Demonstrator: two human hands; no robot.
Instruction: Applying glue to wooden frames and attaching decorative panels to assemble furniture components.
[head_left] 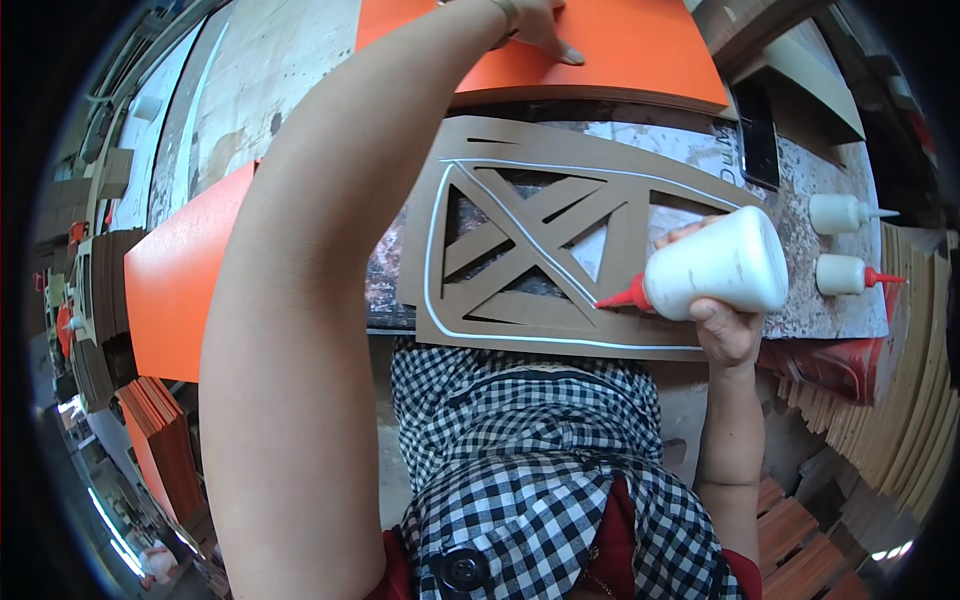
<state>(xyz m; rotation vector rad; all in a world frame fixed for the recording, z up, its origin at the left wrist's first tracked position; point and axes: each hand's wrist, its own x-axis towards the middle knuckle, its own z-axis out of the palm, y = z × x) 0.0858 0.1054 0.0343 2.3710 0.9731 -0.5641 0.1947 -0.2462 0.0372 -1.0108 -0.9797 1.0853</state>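
A brown cut-out board (520, 215) with crossed bars lies on the worktable, white glue lines running along its frame and one diagonal. My right hand (725, 325) grips a white glue bottle (715, 265) with a red nozzle, its tip touching the board's lower right bar. My left arm reaches far forward; my left hand (535, 25) rests with fingers spread on a stack of orange sheets (640, 55) behind the board.
Two more white glue bottles (845, 215) (855, 275) lie at the right on the stained tabletop. A dark phone (758, 135) lies beside them. An orange sheet (175, 275) sits at the left, stacked brown boards (915, 400) at the right.
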